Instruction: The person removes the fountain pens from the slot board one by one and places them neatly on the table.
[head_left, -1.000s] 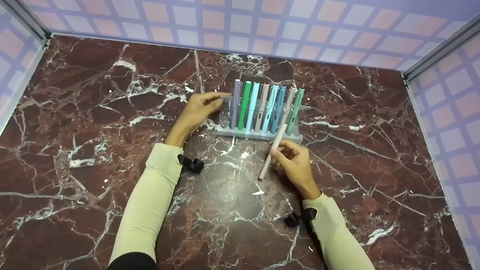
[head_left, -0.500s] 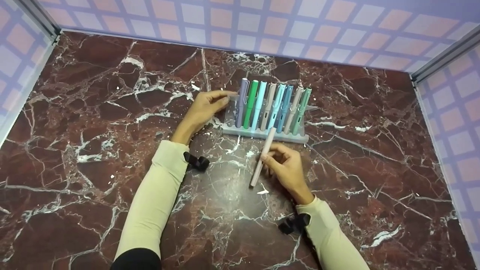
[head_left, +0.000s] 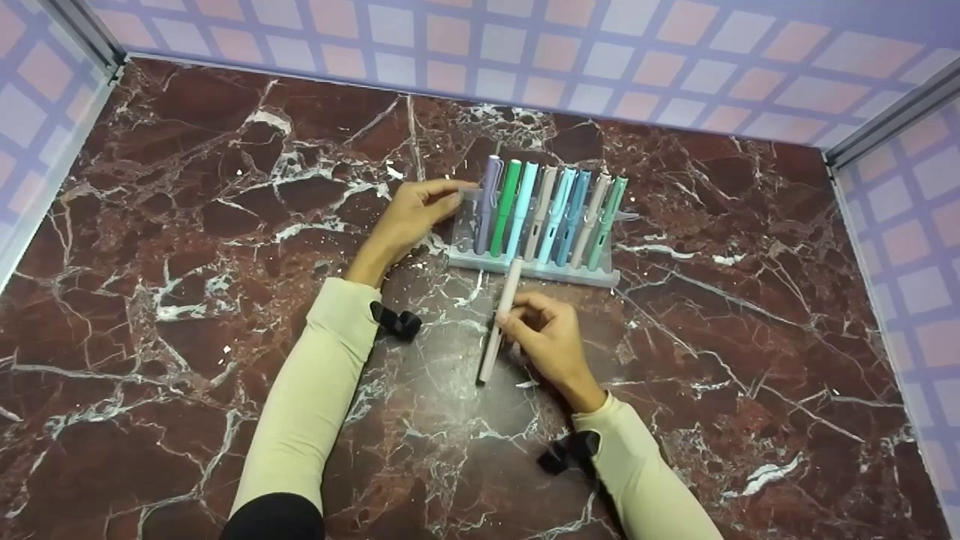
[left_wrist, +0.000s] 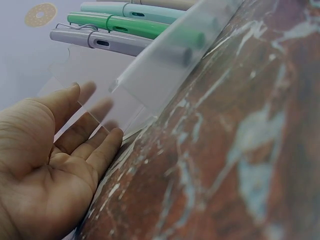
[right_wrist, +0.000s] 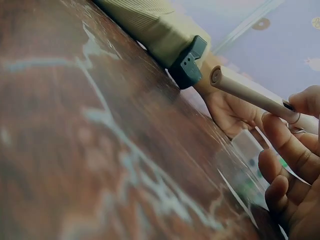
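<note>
In the head view a clear pen stand [head_left: 592, 278] holds a slanted row of several capped pens, from a purple pen [head_left: 487, 210] and a green pen [head_left: 506, 206] to a grey-green pen [head_left: 607, 225] at the right end. My left hand [head_left: 409, 217] grips the stand's left side; the left wrist view has its thumb before the clear panel [left_wrist: 127, 97] and fingers behind. Between thumb and fingers, my right hand [head_left: 551, 341] pinches a pale pink pen [head_left: 510, 289] at mid-length. That pen slants in front of the stand, its upper end overlapping the front ledge.
The stand rests on a dark red marbled tabletop [head_left: 712, 322]. A checked wall panel [head_left: 495, 45] borders the back, with further panels at left and right. Black wrist cameras are strapped to both cream sleeves [head_left: 300, 405].
My right hand has carried the pale pink pen leftward along the stand's front. The left hand keeps its grip on the stand's side. The whole head view has shifted slightly.
</note>
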